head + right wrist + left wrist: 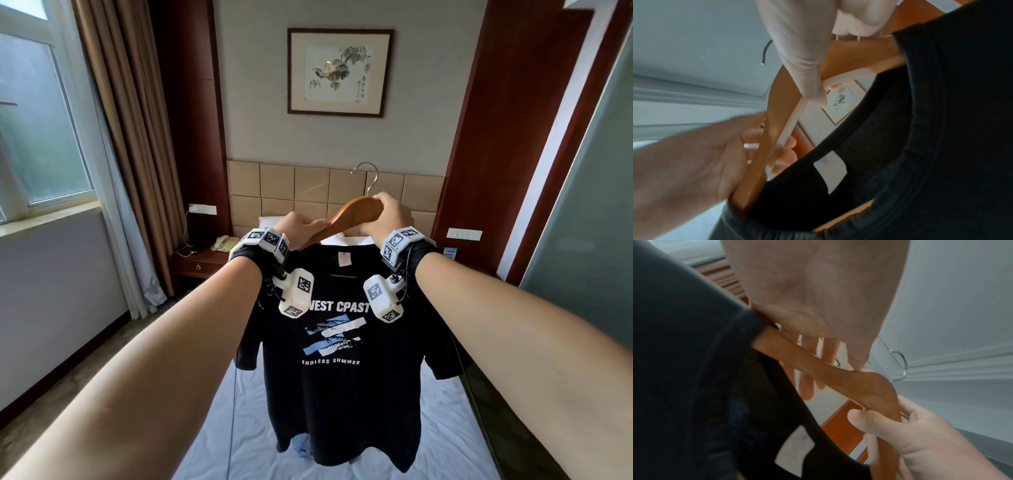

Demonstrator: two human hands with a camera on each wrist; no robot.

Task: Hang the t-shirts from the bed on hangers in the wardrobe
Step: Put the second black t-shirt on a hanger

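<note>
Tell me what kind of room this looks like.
Probably a hotel bedroom: a bed with a padded headboard, a bedside table with a corded telephone, wall switch panels and a framed ink painting above.

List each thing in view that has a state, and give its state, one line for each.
black t-shirt: held up above the bed, partly on the hanger
wooden hanger: tilted, left end inside the collar, hook free
left hand: grips the hanger's left arm at the collar
right hand: holds the hanger near the hook
bed: white sheet wrinkled, a light blue garment lying on it
curtain: drawn aside
</note>
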